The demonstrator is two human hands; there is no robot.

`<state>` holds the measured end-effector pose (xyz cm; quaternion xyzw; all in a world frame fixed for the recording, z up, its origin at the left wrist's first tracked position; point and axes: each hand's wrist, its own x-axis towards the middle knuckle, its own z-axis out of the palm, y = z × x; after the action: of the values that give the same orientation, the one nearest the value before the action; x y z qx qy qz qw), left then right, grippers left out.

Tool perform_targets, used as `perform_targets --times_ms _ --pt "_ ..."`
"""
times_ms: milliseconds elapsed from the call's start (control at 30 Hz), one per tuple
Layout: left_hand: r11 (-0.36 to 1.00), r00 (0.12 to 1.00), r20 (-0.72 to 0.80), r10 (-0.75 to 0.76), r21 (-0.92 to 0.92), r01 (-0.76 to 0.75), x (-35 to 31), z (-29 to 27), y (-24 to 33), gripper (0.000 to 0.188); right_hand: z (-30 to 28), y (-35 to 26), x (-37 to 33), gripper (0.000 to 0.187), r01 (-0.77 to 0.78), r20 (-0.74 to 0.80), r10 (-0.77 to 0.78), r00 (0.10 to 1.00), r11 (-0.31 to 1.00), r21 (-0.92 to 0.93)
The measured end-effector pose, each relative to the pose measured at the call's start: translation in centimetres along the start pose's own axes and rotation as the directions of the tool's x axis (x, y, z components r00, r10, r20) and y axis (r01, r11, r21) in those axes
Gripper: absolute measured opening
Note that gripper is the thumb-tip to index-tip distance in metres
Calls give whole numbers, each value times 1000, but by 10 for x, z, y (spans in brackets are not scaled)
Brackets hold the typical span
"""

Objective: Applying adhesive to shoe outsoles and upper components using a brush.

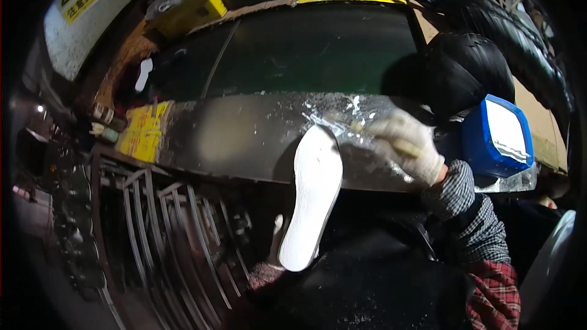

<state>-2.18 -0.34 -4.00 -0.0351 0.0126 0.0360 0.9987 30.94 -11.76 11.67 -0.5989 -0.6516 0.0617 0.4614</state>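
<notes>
A white shoe sole (313,186) is tilted over the front edge of the bench, its far end near white smears on the bench top. My left hand (277,238) grips its near end from the left and below; only the thumb side shows, the other fingers being hidden under the sole. To the right of the sole is my right hand (411,144), in a pale work glove and smeared by motion. Its fingers are closed round what looks like a brush (361,127) with a pale handle, whose blurred tip points left, over the smeared bench.
A blue tub (498,137) holding white stuff stands at the bench's right end, beside a black bag (469,73). A dark green belt (318,52) runs behind the grey bench edge (226,134), carrying another white sole (143,74). Metal rack bars (177,232) are lower left.
</notes>
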Motion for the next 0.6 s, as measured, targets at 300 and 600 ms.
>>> perform_targets --times_ms 300,600 --pt "1000 985 -173 21 -2 -21 41 105 14 89 6 -58 -45 28 95 213 -98 972 995 26" --pt "794 794 -193 577 363 -488 170 128 123 62 -105 -66 -114 39 -39 -305 -18 952 983 -178"
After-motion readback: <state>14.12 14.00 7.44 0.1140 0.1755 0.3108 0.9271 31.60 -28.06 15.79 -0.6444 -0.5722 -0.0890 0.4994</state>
